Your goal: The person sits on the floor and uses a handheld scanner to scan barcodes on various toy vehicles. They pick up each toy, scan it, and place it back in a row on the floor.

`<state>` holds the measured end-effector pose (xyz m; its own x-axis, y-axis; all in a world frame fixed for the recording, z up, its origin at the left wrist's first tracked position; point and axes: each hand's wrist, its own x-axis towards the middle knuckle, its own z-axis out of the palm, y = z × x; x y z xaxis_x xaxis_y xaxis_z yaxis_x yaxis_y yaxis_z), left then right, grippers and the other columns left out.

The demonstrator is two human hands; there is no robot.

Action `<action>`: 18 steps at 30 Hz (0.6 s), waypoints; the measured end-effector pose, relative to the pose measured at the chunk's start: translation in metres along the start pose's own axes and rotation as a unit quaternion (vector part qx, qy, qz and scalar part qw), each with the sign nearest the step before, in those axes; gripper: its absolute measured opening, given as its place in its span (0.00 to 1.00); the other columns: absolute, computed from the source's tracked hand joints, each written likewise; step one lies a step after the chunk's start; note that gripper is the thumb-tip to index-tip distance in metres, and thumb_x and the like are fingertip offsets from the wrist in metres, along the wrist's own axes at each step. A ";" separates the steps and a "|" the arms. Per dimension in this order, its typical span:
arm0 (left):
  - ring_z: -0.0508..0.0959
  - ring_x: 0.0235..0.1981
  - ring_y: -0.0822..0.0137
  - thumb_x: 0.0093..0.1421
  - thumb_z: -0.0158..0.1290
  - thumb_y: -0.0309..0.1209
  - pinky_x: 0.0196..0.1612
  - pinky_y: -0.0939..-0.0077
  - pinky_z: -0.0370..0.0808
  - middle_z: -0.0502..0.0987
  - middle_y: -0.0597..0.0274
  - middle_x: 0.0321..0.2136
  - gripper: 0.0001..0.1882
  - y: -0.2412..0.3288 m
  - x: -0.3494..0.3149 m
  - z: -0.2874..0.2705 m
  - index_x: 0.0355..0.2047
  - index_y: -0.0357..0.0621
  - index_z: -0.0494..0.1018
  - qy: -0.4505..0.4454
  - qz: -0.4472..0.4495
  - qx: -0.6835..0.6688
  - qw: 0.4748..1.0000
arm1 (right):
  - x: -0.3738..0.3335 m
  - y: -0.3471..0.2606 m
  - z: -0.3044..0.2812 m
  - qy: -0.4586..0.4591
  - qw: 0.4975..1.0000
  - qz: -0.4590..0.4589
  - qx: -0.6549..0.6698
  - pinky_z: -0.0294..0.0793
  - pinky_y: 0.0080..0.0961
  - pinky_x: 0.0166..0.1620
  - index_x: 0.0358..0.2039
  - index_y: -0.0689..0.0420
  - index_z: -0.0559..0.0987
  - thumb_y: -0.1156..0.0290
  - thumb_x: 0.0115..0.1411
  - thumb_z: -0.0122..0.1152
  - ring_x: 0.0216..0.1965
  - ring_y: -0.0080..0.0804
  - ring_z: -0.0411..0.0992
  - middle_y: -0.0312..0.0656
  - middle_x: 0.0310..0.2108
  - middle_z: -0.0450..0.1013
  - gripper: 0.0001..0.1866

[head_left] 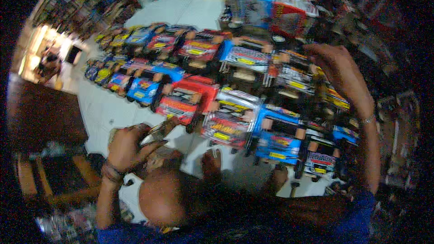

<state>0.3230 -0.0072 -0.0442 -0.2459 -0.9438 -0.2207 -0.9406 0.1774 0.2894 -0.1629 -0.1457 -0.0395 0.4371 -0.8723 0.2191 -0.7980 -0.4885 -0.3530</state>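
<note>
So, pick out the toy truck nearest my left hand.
The red toy truck in the nearer row, between a smaller blue truck and a silver truck. Your left hand is almost at its front edge; the others sit farther away.

Glossy, smooth-looking toy trucks point(202, 89)

Red, blue and white toy trucks point(203, 91) stand in two rows, a slim pale object point(153, 135) tilted nearby.
</note>
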 end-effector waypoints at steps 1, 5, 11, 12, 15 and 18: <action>0.82 0.31 0.44 0.57 0.63 0.46 0.36 0.57 0.78 0.82 0.45 0.29 0.21 0.000 -0.001 0.000 0.39 0.39 0.80 0.005 0.012 0.003 1.000 | 0.003 -0.017 0.003 -0.019 1.000 -0.005 0.002 0.75 0.38 0.48 0.52 0.56 0.80 0.79 0.59 0.63 0.43 0.47 0.79 0.48 0.43 0.81 0.19; 0.81 0.29 0.42 0.58 0.62 0.50 0.35 0.53 0.77 0.80 0.45 0.26 0.24 0.004 0.003 -0.003 0.39 0.39 0.79 0.002 0.038 0.018 0.999 | 0.000 -0.091 0.049 -0.050 0.995 -0.088 0.007 0.66 0.40 0.57 0.53 0.54 0.80 0.64 0.63 0.65 0.49 0.43 0.77 0.46 0.46 0.80 0.19; 0.82 0.29 0.43 0.59 0.61 0.51 0.34 0.53 0.78 0.81 0.43 0.28 0.25 0.014 0.020 -0.017 0.42 0.39 0.80 -0.029 0.042 0.048 0.998 | 0.026 -0.145 0.121 -0.154 0.974 -0.145 0.081 0.60 0.52 0.62 0.65 0.61 0.65 0.36 0.54 0.66 0.53 0.52 0.73 0.53 0.55 0.74 0.50; 0.82 0.29 0.43 0.59 0.61 0.51 0.35 0.53 0.78 0.81 0.43 0.28 0.25 0.016 0.023 -0.019 0.43 0.40 0.80 -0.038 0.039 0.060 0.997 | 0.028 -0.152 0.130 -0.133 0.980 -0.138 0.061 0.61 0.52 0.62 0.65 0.63 0.65 0.35 0.52 0.66 0.54 0.53 0.73 0.56 0.55 0.73 0.53; 0.82 0.29 0.43 0.60 0.61 0.51 0.36 0.52 0.78 0.81 0.43 0.28 0.26 0.015 0.036 -0.024 0.44 0.40 0.80 -0.032 0.066 0.070 0.995 | 0.036 -0.162 0.145 -0.123 0.984 -0.115 0.063 0.62 0.54 0.60 0.64 0.69 0.63 0.31 0.49 0.67 0.55 0.57 0.72 0.60 0.53 0.73 0.58; 0.82 0.31 0.43 0.61 0.59 0.54 0.36 0.52 0.78 0.81 0.43 0.29 0.27 0.011 0.053 -0.026 0.47 0.42 0.79 -0.005 0.138 0.076 0.987 | 0.041 -0.164 0.151 -0.125 0.981 -0.124 0.087 0.65 0.52 0.57 0.61 0.74 0.64 0.30 0.49 0.67 0.54 0.57 0.73 0.61 0.53 0.73 0.59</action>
<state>0.3058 -0.0629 -0.0290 -0.5001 -0.8505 -0.1628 -0.8611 0.4685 0.1975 0.0487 -0.1043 -0.1097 0.7141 -0.6934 0.0960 -0.5811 -0.6636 -0.4711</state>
